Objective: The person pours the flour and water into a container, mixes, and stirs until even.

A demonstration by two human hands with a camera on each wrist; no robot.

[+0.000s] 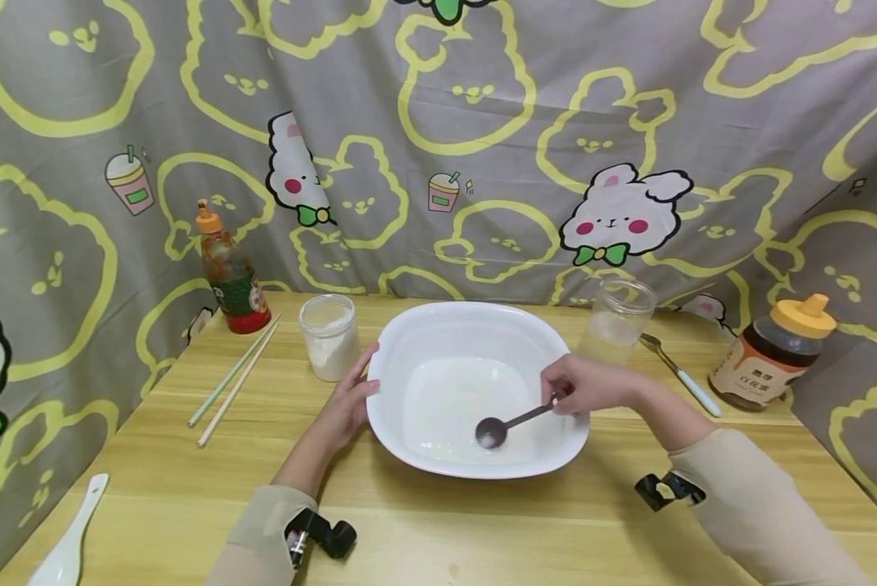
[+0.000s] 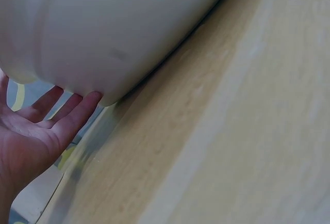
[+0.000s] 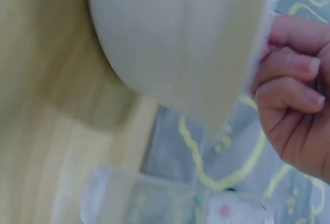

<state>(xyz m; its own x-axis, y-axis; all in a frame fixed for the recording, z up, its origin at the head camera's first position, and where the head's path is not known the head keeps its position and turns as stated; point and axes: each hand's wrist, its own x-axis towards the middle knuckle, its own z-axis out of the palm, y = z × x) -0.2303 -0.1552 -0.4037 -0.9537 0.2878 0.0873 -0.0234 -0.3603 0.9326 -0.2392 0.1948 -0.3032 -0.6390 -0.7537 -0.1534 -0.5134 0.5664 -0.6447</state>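
Note:
A large white bowl (image 1: pixel 416 342) stands in the middle of the wooden table (image 1: pixel 482 529), with a thin layer of pale liquid in its bottom. My left hand (image 1: pixel 351 403) rests open against the bowl's left outer wall (image 2: pixel 103 33), its straight fingers (image 2: pixel 77 115) touching the wall. My right hand (image 1: pixel 581 384) pinches the handle of a metal spoon (image 1: pixel 508 425) over the bowl's right rim. The spoon's head lies low in the bowl, near the front. In the right wrist view my curled fingers (image 3: pixel 289 97) show beside the bowl's outer wall (image 3: pixel 180 38).
Left of the bowl stand a jar of white powder (image 1: pixel 329 335) and a red sauce bottle (image 1: pixel 230 275), with chopsticks (image 1: pixel 235 379) lying nearby. A clear jar (image 1: pixel 619 319), a second spoon (image 1: pixel 680 373) and a honey bottle (image 1: pixel 774 352) are on the right. A white ladle (image 1: pixel 68 541) lies front left.

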